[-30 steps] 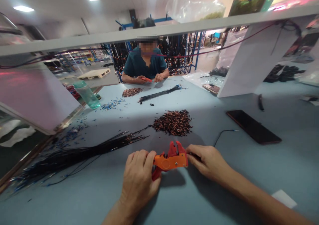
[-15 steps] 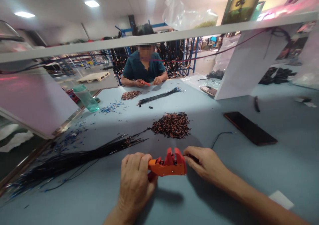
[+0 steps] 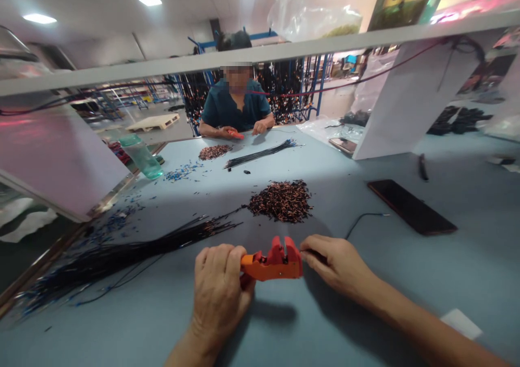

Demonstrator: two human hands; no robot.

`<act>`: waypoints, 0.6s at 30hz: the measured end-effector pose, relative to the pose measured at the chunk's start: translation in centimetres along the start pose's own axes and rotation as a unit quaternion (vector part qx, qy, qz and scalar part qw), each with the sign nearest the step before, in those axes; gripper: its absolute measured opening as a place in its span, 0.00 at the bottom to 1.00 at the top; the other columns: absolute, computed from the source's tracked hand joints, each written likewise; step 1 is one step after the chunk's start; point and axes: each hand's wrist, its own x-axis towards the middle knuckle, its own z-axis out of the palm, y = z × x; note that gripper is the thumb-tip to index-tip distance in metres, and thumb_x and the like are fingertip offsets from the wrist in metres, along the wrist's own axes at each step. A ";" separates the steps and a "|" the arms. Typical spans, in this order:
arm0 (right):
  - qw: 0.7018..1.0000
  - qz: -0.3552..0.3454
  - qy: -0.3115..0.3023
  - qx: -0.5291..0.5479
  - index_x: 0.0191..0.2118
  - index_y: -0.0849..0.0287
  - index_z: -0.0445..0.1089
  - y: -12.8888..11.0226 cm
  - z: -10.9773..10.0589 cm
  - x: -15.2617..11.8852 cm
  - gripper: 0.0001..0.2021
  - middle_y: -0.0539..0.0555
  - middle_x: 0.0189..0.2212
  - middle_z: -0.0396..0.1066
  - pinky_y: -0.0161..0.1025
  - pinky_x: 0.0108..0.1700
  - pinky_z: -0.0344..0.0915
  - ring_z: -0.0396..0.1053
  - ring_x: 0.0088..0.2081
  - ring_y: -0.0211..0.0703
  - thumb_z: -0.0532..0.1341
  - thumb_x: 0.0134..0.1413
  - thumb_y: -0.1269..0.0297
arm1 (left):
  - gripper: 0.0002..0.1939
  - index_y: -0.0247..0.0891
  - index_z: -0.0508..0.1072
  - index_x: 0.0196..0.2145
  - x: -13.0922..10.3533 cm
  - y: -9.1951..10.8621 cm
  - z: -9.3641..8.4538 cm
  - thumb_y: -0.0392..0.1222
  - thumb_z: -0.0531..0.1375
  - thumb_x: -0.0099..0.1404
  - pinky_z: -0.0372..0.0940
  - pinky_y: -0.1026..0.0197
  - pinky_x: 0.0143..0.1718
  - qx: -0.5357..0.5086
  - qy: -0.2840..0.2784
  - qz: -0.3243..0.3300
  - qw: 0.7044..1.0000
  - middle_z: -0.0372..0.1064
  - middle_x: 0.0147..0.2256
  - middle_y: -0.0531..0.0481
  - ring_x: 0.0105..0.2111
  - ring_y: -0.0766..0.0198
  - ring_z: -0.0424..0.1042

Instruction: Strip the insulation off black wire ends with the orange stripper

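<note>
Orange wire strippers [image 3: 273, 264] sit gripped in the left hand [image 3: 218, 283]; beside them, the right hand [image 3: 335, 259] pinches a wire [image 3: 365, 214]. Likely stripping: next, squeeze steadily.

A flat black smartphone [image 3: 412, 207] is lying on the blue-grey tabletop [image 3: 447, 269]; a small white slip [image 3: 462, 323] is resting nearer the viewer. A translucent green plastic bottle [image 3: 141, 157] is standing near the left edge. A long white shelf [image 3: 162, 67] is spanning the table, bearing a clear plastic bag [image 3: 306, 18]. Beyond, a person in a dark teal top [image 3: 235, 111] is facing the table.
</note>
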 end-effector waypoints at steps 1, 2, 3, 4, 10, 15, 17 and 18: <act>1.000 -0.001 0.003 -0.001 0.31 0.57 0.71 0.0 -0.1 0.0 0.11 0.52 0.26 0.72 0.36 0.30 0.60 0.69 0.26 0.41 0.53 0.59 0.68 | 0.15 0.38 0.65 0.40 0.1 -0.3 -0.1 0.30 0.59 0.54 0.57 0.51 0.41 0.012 0.004 -0.008 1.000 0.67 0.33 0.45 0.33 0.53 0.65; 1.000 -0.002 0.005 -0.002 0.31 0.57 0.71 0.1 -0.2 -0.1 0.10 0.52 0.26 0.72 0.35 0.30 0.60 0.68 0.26 0.40 0.53 0.59 0.67 | 0.14 0.38 0.65 0.40 0.1 -0.6 -0.1 0.31 0.60 0.54 0.57 0.51 0.41 0.018 0.007 -0.022 1.000 0.67 0.32 0.46 0.34 0.53 0.65; 1.000 -0.003 0.007 -0.003 0.31 0.57 0.71 0.1 -0.3 -0.1 0.10 0.51 0.26 0.71 0.35 0.30 0.60 0.68 0.26 0.39 0.53 0.60 0.67 | 0.15 0.38 0.64 0.40 0.1 -0.9 -0.1 0.33 0.61 0.54 0.57 0.52 0.39 0.020 0.010 -0.043 0.999 0.66 0.31 0.47 0.33 0.52 0.65; 1.000 -0.004 0.010 -0.004 0.31 0.57 0.71 0.1 -0.4 -0.2 0.10 0.51 0.26 0.70 0.35 0.30 0.60 0.67 0.25 0.39 0.53 0.60 0.67 | 0.15 0.38 0.64 0.40 0.2 -1.2 -0.2 0.36 0.62 0.54 0.57 0.52 0.38 0.017 0.012 -0.074 0.997 0.66 0.32 0.46 0.33 0.52 0.65; 1.000 -0.007 0.022 -0.004 0.32 0.57 0.71 0.2 -0.6 -0.5 0.10 0.50 0.27 0.69 0.34 0.29 0.58 0.65 0.25 0.37 0.54 0.60 0.67 | 0.16 0.39 0.66 0.43 0.7 -2.6 -1.5 0.42 0.62 0.57 0.58 0.58 0.36 -0.173 -0.029 -0.296 0.939 0.67 0.33 0.50 0.30 0.58 0.66; 1.000 -0.020 0.003 -0.018 0.31 0.57 0.72 0.4 -1.1 -0.3 0.09 0.50 0.27 0.69 0.34 0.28 0.57 0.64 0.24 0.37 0.55 0.59 0.68 | 0.14 0.40 0.71 0.38 1.8 -2.8 -2.7 0.45 0.64 0.55 0.58 0.60 0.34 -0.448 -0.049 -0.405 0.796 0.65 0.32 0.52 0.31 0.61 0.63; 0.999 -0.029 -0.017 -0.020 0.31 0.57 0.72 0.5 -1.2 -0.2 0.09 0.51 0.27 0.70 0.33 0.27 0.57 0.64 0.24 0.37 0.56 0.59 0.69 | 0.14 0.40 0.72 0.39 1.9 -2.6 -2.8 0.44 0.63 0.54 0.59 0.61 0.32 -0.576 -0.058 -0.440 0.687 0.65 0.31 0.52 0.30 0.62 0.63; 0.999 -0.033 -0.025 -0.017 0.31 0.57 0.73 0.5 -1.1 -0.2 0.09 0.51 0.27 0.70 0.33 0.27 0.58 0.65 0.24 0.37 0.57 0.59 0.69 | 0.14 0.39 0.73 0.39 2.0 -2.5 -2.7 0.45 0.63 0.53 0.60 0.60 0.31 -0.629 -0.065 -0.454 0.628 0.65 0.30 0.51 0.29 0.62 0.62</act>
